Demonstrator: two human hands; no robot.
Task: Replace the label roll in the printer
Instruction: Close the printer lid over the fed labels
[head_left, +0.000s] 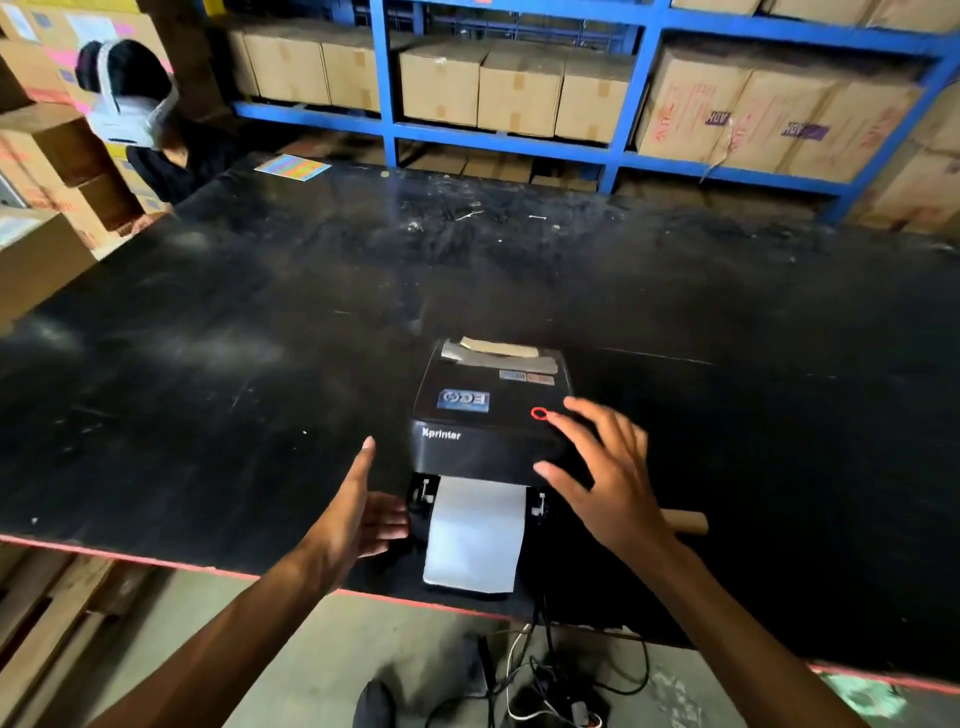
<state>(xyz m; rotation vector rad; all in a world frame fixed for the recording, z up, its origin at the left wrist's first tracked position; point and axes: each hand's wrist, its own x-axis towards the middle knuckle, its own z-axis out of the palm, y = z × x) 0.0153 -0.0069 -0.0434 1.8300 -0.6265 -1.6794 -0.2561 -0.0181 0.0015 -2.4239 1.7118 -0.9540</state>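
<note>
Both hands released: left hand (363, 514), right hand (608, 467) flank closed printer (488, 415); label strip (475, 535) sticks out from it toward table (260, 364) edge.

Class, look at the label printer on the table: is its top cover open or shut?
Shut. The label printer cover lies flat on the body with no gap; white label paper feeds out underneath.

The scene is dimly and unevenly lit. Soft, diffuse glare is seen on the black table (260, 312), brightest at its left, which suggests light from above left. Brighter exposure is noted on the cardboard boxes (519, 93) in the blue shelving (387, 104). The label strip (475, 535) is nearly washed out. Wide-angle bending is evident at the frame edges. Slight motion blur is observed on the right hand (608, 478); overall detail is soft.
</note>
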